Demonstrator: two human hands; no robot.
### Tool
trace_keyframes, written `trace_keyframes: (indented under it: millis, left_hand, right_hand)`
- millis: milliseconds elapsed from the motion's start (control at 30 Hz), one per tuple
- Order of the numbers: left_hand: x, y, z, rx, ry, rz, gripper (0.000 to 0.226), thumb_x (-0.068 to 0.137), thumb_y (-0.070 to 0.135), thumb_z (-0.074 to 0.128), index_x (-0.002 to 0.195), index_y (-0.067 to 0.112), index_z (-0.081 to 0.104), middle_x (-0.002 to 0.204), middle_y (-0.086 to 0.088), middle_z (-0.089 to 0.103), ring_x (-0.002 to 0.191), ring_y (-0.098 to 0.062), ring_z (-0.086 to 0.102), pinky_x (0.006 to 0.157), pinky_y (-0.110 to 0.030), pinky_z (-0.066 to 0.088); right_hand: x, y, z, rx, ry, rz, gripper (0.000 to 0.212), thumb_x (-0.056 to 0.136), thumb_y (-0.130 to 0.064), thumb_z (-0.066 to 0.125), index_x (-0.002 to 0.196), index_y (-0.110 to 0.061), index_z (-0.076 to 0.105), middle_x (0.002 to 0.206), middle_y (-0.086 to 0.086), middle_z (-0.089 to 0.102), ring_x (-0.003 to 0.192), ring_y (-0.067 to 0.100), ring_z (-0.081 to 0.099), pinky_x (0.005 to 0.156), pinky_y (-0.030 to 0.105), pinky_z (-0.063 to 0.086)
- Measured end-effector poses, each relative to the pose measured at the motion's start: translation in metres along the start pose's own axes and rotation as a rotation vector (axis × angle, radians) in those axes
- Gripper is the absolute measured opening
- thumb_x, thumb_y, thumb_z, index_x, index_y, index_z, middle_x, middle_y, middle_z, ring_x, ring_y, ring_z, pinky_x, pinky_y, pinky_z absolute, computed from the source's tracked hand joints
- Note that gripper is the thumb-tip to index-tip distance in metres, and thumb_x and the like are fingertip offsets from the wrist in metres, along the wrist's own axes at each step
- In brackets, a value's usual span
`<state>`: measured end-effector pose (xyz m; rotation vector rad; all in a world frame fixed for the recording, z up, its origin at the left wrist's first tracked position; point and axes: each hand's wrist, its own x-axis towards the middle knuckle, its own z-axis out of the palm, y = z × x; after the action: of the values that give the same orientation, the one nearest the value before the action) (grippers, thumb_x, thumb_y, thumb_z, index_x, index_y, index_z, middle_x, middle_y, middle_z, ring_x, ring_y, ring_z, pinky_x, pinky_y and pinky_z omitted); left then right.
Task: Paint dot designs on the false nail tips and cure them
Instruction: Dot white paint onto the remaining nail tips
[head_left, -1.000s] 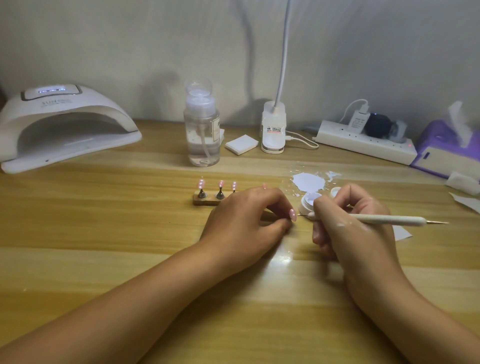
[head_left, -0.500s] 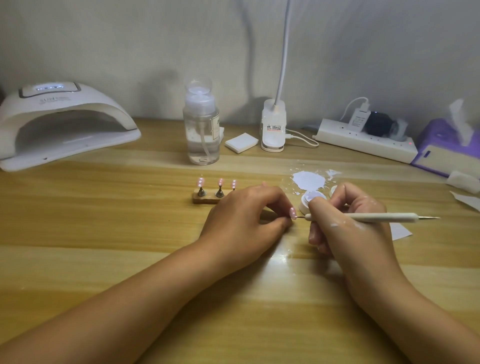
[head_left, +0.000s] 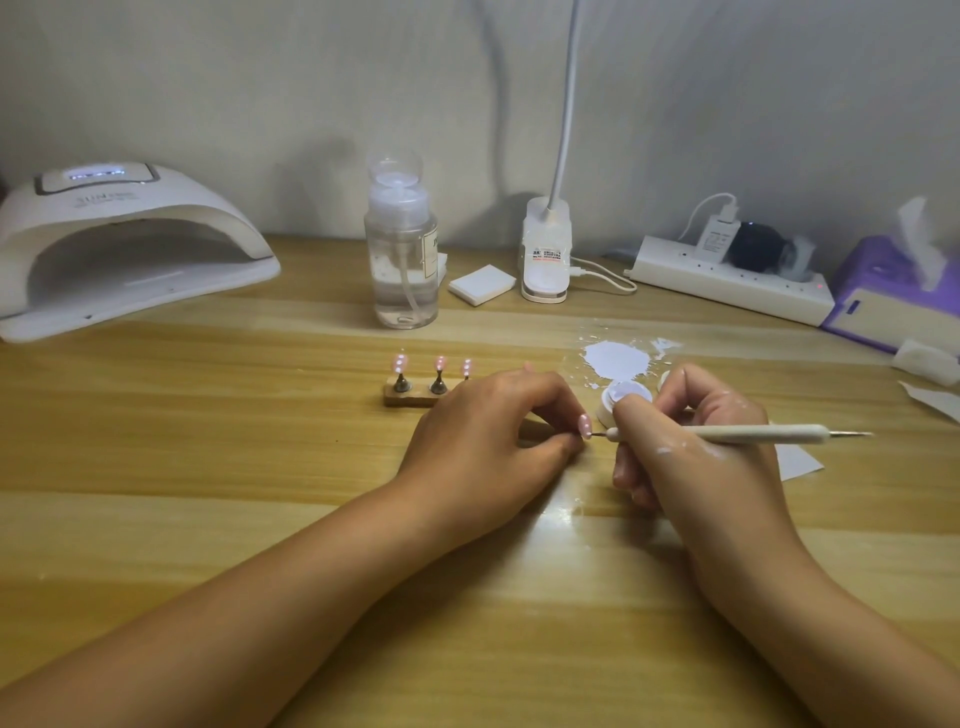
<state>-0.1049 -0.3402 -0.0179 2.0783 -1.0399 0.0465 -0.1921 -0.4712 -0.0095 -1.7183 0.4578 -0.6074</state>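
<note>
My left hand (head_left: 488, 441) pinches a pink false nail tip (head_left: 585, 425) between thumb and fingers, low over the wooden table. My right hand (head_left: 691, 441) grips a white dotting pen (head_left: 763, 433) lying across it, and the pen's fine metal point touches the pink tip. Behind my left hand stands a small wooden holder (head_left: 410, 398) with three pink nail tips (head_left: 401, 362) on little stands. A small white paint pot (head_left: 626, 396) sits just behind my right thumb. The white curing lamp (head_left: 119, 244) stands at the far left.
White paint is spilled on the table (head_left: 618, 358) behind the pot. A clear pump bottle (head_left: 401, 249), a white pad (head_left: 482, 285), a clip lamp base (head_left: 545, 254), a power strip (head_left: 727, 280) and a purple tissue box (head_left: 893, 291) line the back.
My right hand moved the pen left, from the paint pot to the pink tip held in my left hand. The left hand stayed in place.
</note>
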Motion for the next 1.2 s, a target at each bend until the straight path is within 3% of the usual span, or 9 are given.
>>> trace_keyframes:
  millis: [267, 533, 867, 1033, 1200]
  left_hand:
    - [0.0002, 0.0002, -0.0004, -0.004, -0.006, 0.003, 0.008, 0.083, 0.024, 0.07, 0.085, 0.032, 0.068, 0.085, 0.02, 0.068, 0.067, 0.018, 0.047, 0.063, -0.011, 0.028]
    - [0.0004, -0.0001, 0.0, 0.006, -0.007, 0.006, 0.006, 0.084, 0.024, 0.07, 0.087, 0.03, 0.069, 0.087, 0.019, 0.068, 0.066, 0.019, 0.046, 0.063, -0.005, 0.027]
    - [0.0001, 0.0011, -0.0011, 0.004, -0.02, 0.0, 0.007, 0.084, 0.024, 0.07, 0.088, 0.031, 0.069, 0.087, 0.019, 0.069, 0.066, 0.021, 0.045, 0.062, -0.006, 0.026]
    - [0.0001, 0.0016, -0.0008, 0.008, -0.013, -0.002, 0.007, 0.085, 0.024, 0.07, 0.087, 0.031, 0.069, 0.087, 0.02, 0.069, 0.072, 0.013, 0.049, 0.064, -0.006, 0.027]
    - [-0.0005, 0.0034, -0.0011, 0.016, 0.003, 0.027, 0.008, 0.083, 0.022, 0.072, 0.085, 0.03, 0.07, 0.085, 0.018, 0.068, 0.064, 0.02, 0.045, 0.067, 0.0, 0.029]
  right_hand:
    - [-0.0002, 0.0003, -0.0003, 0.004, 0.022, -0.014, 0.025, 0.072, -0.025, 0.063, 0.058, -0.019, 0.043, 0.044, 0.009, 0.056, 0.039, 0.016, 0.041, 0.037, 0.028, 0.034]
    - [-0.001, -0.0007, 0.0, -0.012, 0.002, 0.015, 0.021, 0.064, -0.028, 0.061, 0.058, -0.02, 0.042, 0.045, 0.01, 0.057, 0.039, 0.019, 0.04, 0.037, 0.028, 0.034]
    - [-0.0016, -0.0019, -0.0007, 0.01, 0.001, 0.009, 0.022, 0.066, -0.026, 0.061, 0.057, -0.019, 0.042, 0.044, 0.011, 0.056, 0.039, 0.019, 0.039, 0.035, 0.028, 0.032]
    - [-0.0007, -0.0017, -0.0022, 0.092, 0.025, -0.017, 0.026, 0.074, -0.014, 0.061, 0.054, -0.023, 0.046, 0.043, 0.007, 0.055, 0.037, 0.013, 0.04, 0.038, 0.018, 0.033]
    - [0.0002, -0.003, -0.0025, 0.185, -0.007, -0.005, 0.038, 0.084, -0.006, 0.063, 0.055, -0.027, 0.05, 0.046, 0.008, 0.058, 0.037, 0.011, 0.046, 0.039, 0.017, 0.037]
